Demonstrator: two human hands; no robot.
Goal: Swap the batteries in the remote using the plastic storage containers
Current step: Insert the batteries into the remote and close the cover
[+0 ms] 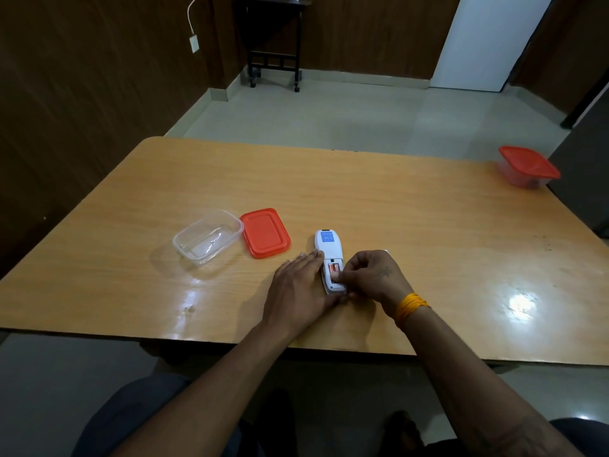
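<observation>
A white remote (327,244) lies face down on the wooden table (395,206), its battery compartment uncovered. An orange battery (334,268) shows inside it. My left hand (298,288) lies flat against the remote's left side, fingers extended, steadying it. My right hand (370,275) is curled over the compartment with fingertips pinching at the battery. An open clear plastic container (208,237) stands to the left, empty as far as I can see, its red lid (265,232) lying beside it. A second clear container with a red lid on (527,166) sits at the far right edge.
A small white piece (386,251), perhaps the battery cover, peeks out behind my right hand. A dark wheeled side table (275,44) stands on the floor beyond the table. My wrist wears a yellow thread band (410,306).
</observation>
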